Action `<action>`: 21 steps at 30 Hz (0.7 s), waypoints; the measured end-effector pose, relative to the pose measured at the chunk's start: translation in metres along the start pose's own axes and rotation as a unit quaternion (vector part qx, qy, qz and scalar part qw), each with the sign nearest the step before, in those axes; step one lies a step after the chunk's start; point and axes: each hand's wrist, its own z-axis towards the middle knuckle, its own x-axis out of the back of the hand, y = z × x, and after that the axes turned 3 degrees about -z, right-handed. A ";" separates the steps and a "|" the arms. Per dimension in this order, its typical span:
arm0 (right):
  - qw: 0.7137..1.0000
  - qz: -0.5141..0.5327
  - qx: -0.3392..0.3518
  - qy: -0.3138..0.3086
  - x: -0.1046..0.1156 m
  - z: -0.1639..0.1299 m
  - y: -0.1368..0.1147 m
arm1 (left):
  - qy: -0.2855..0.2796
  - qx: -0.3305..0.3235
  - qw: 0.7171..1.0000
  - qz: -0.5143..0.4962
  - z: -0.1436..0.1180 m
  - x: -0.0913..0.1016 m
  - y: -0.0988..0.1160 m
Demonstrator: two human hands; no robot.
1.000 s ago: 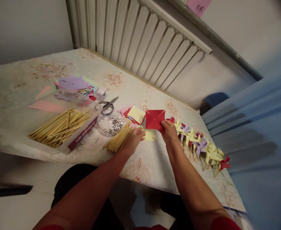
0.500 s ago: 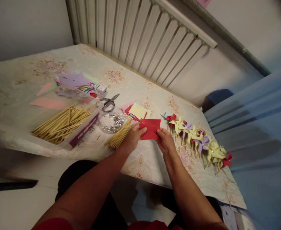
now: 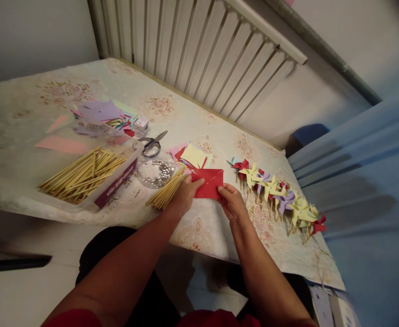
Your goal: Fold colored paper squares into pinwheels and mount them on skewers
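Red square sheet of paper with slits cut inward from the corners [image 3: 211,182]: held between both hands above the worktop, just in front of the loose paper stack.
Bare left hand [image 3: 184,196]: fingers pinched narrow on the sheet's left edge, thumb lying on its upper face.
Bare right hand [image 3: 233,200]: fingers pinched narrow at the sheet's right edge.
Loose stack of coloured paper, pale yellow on top [image 3: 194,155]: just behind the red sheet.
Bundle of thin tan sticks [image 3: 163,193]: beside the left hand, partly hidden by it.
Clear round dish [image 3: 145,170]: near the bundle, holding silver beads [image 3: 164,170].
Dark-handled metal scissors [image 3: 154,141]: behind the dish, blades parted.
Clear plastic box with a purple label [image 3: 115,185]: left of the dish, holding more tan sticks [image 3: 83,176].
Red, yellow and lilac paper pinwheels [image 3: 270,187]: in a row, right of the right hand.
Worktop covered in floral cloth [image 3: 224,231]: beneath it all, before a white slatted radiator [image 3: 199,59].
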 end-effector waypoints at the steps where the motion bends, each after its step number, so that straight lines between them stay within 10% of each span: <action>1: 1.000 0.000 -0.003 0.000 0.000 0.000 0.000 | -0.001 0.000 1.000 0.002 0.000 0.000 0.000; 21: 0.998 -0.044 0.008 0.046 -0.004 0.008 0.006 | -0.059 0.053 0.997 0.009 -0.007 -0.004 0.001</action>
